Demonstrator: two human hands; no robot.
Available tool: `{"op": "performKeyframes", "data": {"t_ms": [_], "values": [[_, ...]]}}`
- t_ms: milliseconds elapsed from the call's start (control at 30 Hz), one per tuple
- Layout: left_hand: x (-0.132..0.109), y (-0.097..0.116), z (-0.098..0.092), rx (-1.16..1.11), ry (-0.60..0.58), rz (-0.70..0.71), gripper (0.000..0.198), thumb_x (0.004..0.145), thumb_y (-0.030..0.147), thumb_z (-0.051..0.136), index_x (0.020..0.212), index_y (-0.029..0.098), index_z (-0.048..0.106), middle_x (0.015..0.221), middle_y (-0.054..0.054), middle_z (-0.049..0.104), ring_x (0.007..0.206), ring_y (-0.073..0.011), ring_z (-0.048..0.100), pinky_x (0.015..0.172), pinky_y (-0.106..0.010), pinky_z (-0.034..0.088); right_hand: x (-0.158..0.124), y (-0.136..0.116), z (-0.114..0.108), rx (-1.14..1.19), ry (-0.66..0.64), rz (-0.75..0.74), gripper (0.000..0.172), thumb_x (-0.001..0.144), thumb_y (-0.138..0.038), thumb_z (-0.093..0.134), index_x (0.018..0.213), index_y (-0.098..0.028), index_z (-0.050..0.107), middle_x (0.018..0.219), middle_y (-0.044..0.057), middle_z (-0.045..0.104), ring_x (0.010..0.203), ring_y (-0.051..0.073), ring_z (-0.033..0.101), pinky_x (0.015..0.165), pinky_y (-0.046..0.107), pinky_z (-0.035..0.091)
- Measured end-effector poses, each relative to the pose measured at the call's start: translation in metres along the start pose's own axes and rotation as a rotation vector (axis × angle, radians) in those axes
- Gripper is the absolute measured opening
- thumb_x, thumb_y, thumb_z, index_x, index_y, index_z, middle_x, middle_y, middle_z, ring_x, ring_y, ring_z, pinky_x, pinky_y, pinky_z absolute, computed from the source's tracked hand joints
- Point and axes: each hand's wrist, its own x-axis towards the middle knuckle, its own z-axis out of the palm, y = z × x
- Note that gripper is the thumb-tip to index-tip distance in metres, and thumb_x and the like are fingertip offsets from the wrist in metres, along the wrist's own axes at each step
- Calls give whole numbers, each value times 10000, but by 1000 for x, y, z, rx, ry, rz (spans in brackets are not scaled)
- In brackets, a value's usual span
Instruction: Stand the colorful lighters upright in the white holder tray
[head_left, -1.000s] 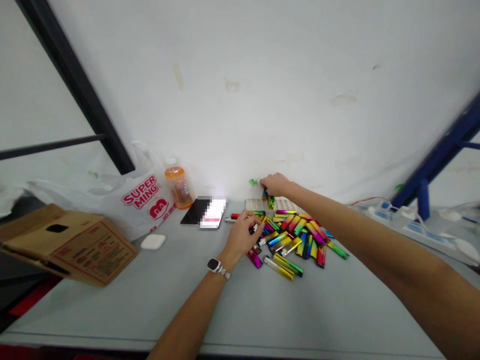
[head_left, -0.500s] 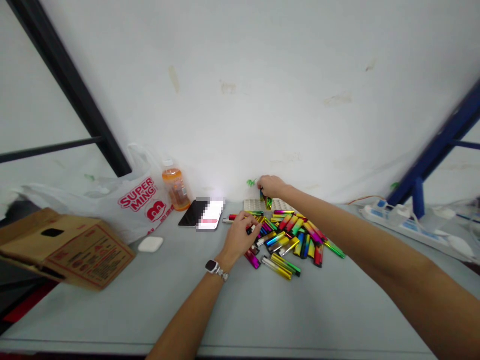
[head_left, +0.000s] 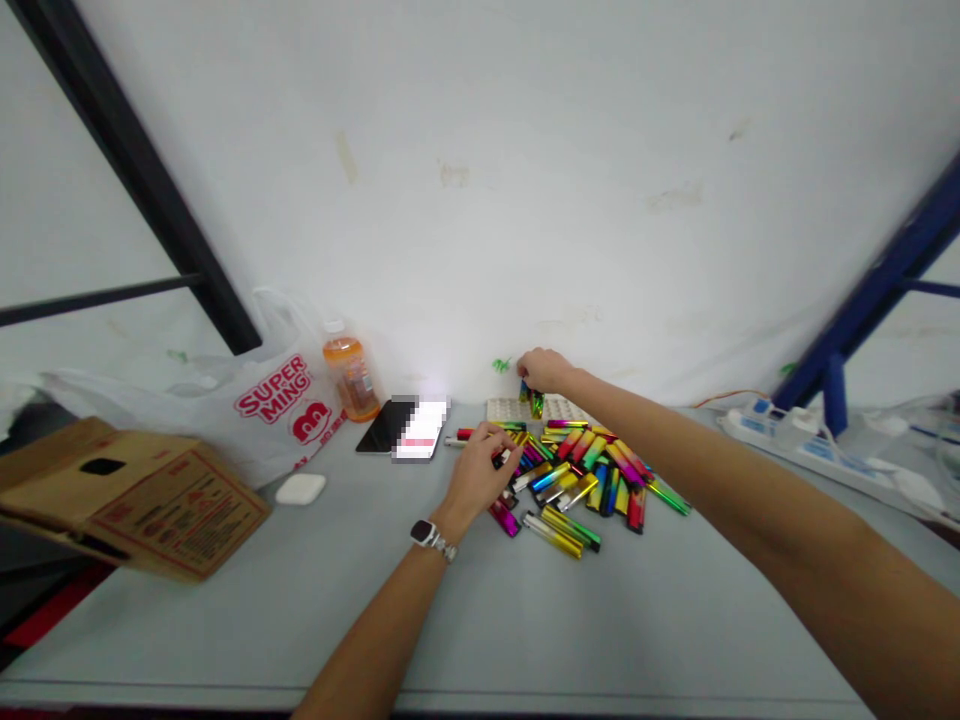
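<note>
Shiny, many-coloured lighters [head_left: 577,475] lie in a loose pile on the grey table. Behind the pile, against the wall, is a pale tray [head_left: 506,410] with rows of holes. My right hand [head_left: 546,370] reaches over this tray, its fingers pinched on the top of an upright blue-gold lighter [head_left: 523,392]. Just beside it a green-gold lighter [head_left: 538,405] stands upright at the tray. At the pile's left edge, my left hand [head_left: 480,470] has its fingers curled round a lighter whose dark and white end [head_left: 501,459] shows; the rest is covered.
On the left are an open cardboard box [head_left: 165,505], a white plastic bag [head_left: 255,410], an orange drink bottle [head_left: 351,375], a small white case [head_left: 301,489] and a dark tablet or phone [head_left: 386,428] with a bright screen. A power strip [head_left: 817,450] lies at right.
Hardly anything differs: the view has shifted very slightly, and both hands stay where they were with the same lighters.
</note>
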Motion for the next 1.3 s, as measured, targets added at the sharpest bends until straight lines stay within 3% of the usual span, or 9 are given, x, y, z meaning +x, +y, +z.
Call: {"op": "performKeyframes", "data": {"t_ms": [267, 467, 767, 900, 1067, 1200, 1300], "values": [[0, 1, -1, 1, 2, 4, 183, 892, 356, 599, 814, 203, 664, 1014, -60, 604, 926, -198, 614, 880, -350, 506, -9, -6, 2, -30, 25, -17, 329, 844, -141, 531, 1110, -175, 722, 1104, 150, 716, 1090, 276, 627, 954, 371, 426], [0, 2, -1, 3, 0, -5, 182, 894, 353, 597, 818, 202, 663, 1012, -58, 600, 931, -197, 611, 879, -349, 504, -19, -4, 0, -24, 52, -71, 372, 907, -162, 448, 1205, -181, 669, 1294, 147, 623, 1194, 274, 547, 966, 379, 399], [0, 3, -2, 7, 9, -1, 138, 895, 266, 572, 814, 199, 660, 1011, -54, 601, 920, -187, 616, 882, -335, 506, -36, -6, -1, -40, 32, -67, 460, 852, -166, 551, 1311, -142, 569, 1175, 178, 677, 1186, 308, 522, 1003, 392, 285], [0, 3, -1, 17, -1, -2, 135, 894, 252, 563, 823, 196, 662, 1017, -51, 605, 930, -183, 614, 889, -330, 502, -38, -8, 1, -62, 107, -57, 426, 863, -161, 501, 1278, -119, 584, 1156, 196, 670, 1159, 310, 528, 968, 393, 285], [1, 2, -5, 78, 38, -64, 140, 892, 250, 553, 824, 193, 661, 1007, -48, 608, 921, -182, 612, 862, -324, 501, -36, -9, 6, -79, 93, -74, 364, 835, -152, 495, 1160, -84, 643, 1060, 202, 685, 1071, 308, 564, 926, 398, 286], [4, -2, -13, 146, 94, -134, 145, 885, 233, 546, 789, 182, 641, 937, -48, 602, 835, -171, 612, 790, -313, 511, -37, -9, 7, -67, 111, -71, 386, 834, -168, 502, 1192, -88, 623, 1059, 200, 681, 1079, 317, 545, 920, 414, 280], [4, -5, -16, 212, 92, -156, 88, 864, 208, 569, 826, 177, 642, 927, -57, 607, 854, -187, 614, 806, -328, 512, -48, -15, 9, -30, 195, -119, 378, 829, -147, 492, 1180, -110, 626, 1132, 186, 646, 1123, 318, 502, 918, 415, 284]]}}
